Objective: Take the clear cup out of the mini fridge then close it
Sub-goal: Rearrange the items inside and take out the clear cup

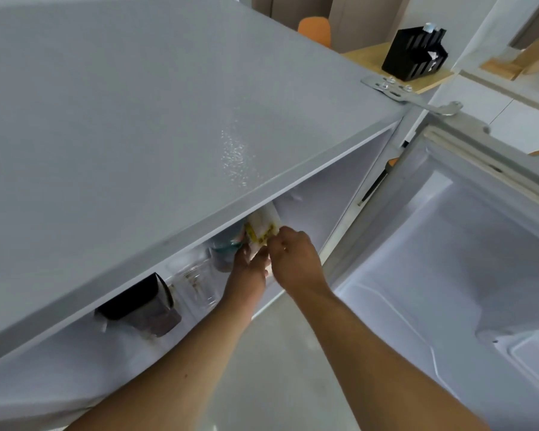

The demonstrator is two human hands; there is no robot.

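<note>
Fridge shelf point(75, 362), left to right: dark carton point(140, 306), clear cup point(196, 281), teal-topped container point(226, 248), white yellow-labelled package point(262, 227).

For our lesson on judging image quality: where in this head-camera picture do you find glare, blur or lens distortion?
Head view: glare speckles the mini fridge top; the wide lens bows its front edge and the open door; both hands, left hand and right hand, look softly blurred; the clear cup is faint against the white interior.
</note>
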